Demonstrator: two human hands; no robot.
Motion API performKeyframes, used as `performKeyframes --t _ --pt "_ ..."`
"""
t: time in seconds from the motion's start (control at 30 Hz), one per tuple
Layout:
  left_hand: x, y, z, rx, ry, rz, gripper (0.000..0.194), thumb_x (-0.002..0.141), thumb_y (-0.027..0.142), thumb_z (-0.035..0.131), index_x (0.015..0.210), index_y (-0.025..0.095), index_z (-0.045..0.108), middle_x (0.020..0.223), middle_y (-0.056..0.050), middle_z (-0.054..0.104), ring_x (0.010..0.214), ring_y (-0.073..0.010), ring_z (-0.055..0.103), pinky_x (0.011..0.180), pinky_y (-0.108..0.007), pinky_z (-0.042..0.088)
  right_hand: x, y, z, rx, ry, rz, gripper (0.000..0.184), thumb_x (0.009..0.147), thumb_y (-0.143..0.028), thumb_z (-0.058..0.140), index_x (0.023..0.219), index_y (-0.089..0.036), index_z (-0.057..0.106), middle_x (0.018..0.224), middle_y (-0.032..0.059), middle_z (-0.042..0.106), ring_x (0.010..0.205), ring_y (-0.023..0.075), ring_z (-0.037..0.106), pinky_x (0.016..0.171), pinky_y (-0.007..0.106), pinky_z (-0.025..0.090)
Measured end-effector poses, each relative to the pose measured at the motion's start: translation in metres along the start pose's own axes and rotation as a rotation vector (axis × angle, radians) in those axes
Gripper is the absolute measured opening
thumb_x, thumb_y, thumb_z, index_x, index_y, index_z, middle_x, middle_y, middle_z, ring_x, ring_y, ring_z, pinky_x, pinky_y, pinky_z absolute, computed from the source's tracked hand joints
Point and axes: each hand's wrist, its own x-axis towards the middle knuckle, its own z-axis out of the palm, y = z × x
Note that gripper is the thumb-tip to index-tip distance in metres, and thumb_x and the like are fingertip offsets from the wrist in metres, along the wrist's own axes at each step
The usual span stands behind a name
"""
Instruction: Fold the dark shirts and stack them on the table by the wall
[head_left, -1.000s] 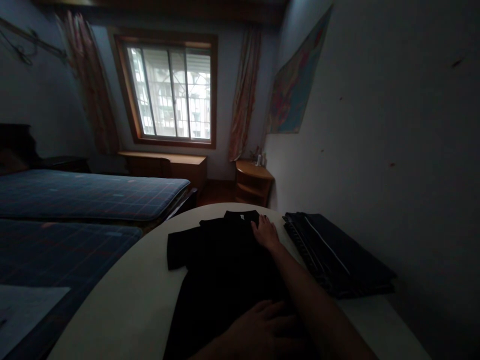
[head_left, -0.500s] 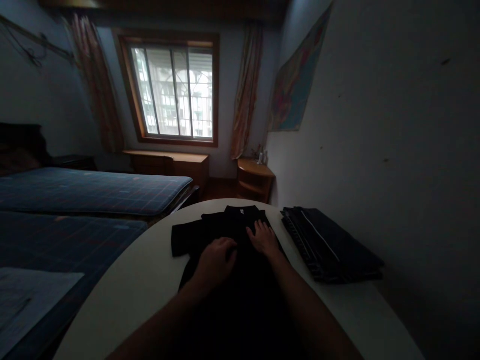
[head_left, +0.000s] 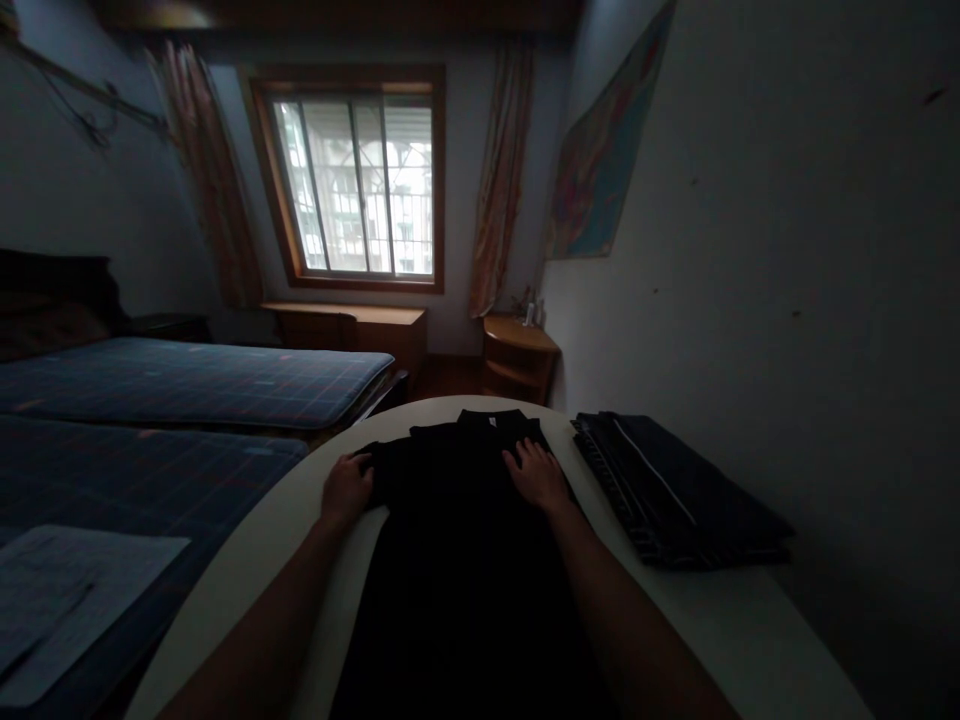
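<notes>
A black shirt (head_left: 457, 560) lies spread on the round white table (head_left: 202, 620), collar at the far side, with a small pale label inside the collar. Its left sleeve reaches out sideways, and my left hand (head_left: 348, 488) is closed on the end of that sleeve, fingers curled over the cuff. My right hand (head_left: 538, 476) rests flat on the shirt's right shoulder area, fingers spread and nothing gripped. The dark cloth shows few folds in the dim light.
Folded dark clothes (head_left: 675, 490) with a pale stripe lie stacked at the table's right, near the wall. To the left are beds with blue plaid mattresses (head_left: 195, 380) and a paper sheet (head_left: 90, 600). A wooden corner shelf (head_left: 521, 335) stands beyond the table.
My left hand has moved left from the middle of the shirt to the sleeve's end and closed on it. My right hand stays on the shirt. The view has shifted slightly.
</notes>
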Motion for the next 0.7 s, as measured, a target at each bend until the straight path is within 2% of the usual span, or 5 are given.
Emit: performKeyframes --t 0.2,0.4,0.5,0.6,0.7 --pt "0.001 -0.002 -0.008 -0.130 0.141 -0.132 0.044 0.076 0.011 0.048 0.116 0.014 0.067 0.122 -0.013 0.063 0.113 -0.0262 0.061 0.103 -0.036 0.045 0.002 0.002 0.002 0.017 0.014 -0.009 0.063 0.100 -0.056 0.025 0.143 -0.017 0.051 0.159 0.0099 0.032 0.145 0.0268 0.029 0.116 0.043 0.019" --pt "0.006 0.004 -0.011 -0.258 0.111 -0.210 0.051 0.078 0.024 0.059 0.127 0.015 0.061 0.106 -0.010 0.071 0.094 -0.0255 0.068 0.087 -0.036 0.053 0.000 0.001 0.000 0.016 0.032 -0.017 0.059 0.101 -0.053 0.026 0.140 -0.018 0.055 0.157 0.0092 0.036 0.143 0.0265 0.032 0.116 0.042 0.020" --pt "0.008 0.007 -0.011 -0.317 0.042 -0.210 0.042 0.077 0.025 0.064 0.118 0.014 0.066 0.097 -0.008 0.075 0.084 -0.0215 0.071 0.078 -0.030 0.055 -0.002 0.000 0.000 0.020 0.039 -0.017 0.058 0.101 -0.051 0.027 0.139 -0.017 0.056 0.156 0.0094 0.037 0.143 0.0264 0.033 0.116 0.042 0.021" --pt "0.008 0.009 -0.013 -0.334 0.023 -0.180 0.032 0.077 0.019 0.062 0.108 0.014 0.070 0.099 -0.008 0.076 0.088 -0.0200 0.071 0.080 -0.027 0.055 -0.003 0.000 -0.002 0.028 0.040 -0.025 0.056 0.101 -0.050 0.029 0.138 -0.019 0.056 0.156 0.0082 0.037 0.143 0.0253 0.033 0.116 0.041 0.020" --pt "0.006 0.015 -0.016 -0.299 0.085 -0.153 0.038 0.079 0.015 0.056 0.117 0.012 0.065 0.108 -0.011 0.073 0.093 -0.0225 0.070 0.088 -0.033 0.053 -0.005 -0.003 -0.008 0.043 0.065 -0.047 0.053 0.102 -0.048 0.030 0.138 -0.021 0.057 0.156 0.0059 0.038 0.143 0.0239 0.032 0.117 0.043 0.019"
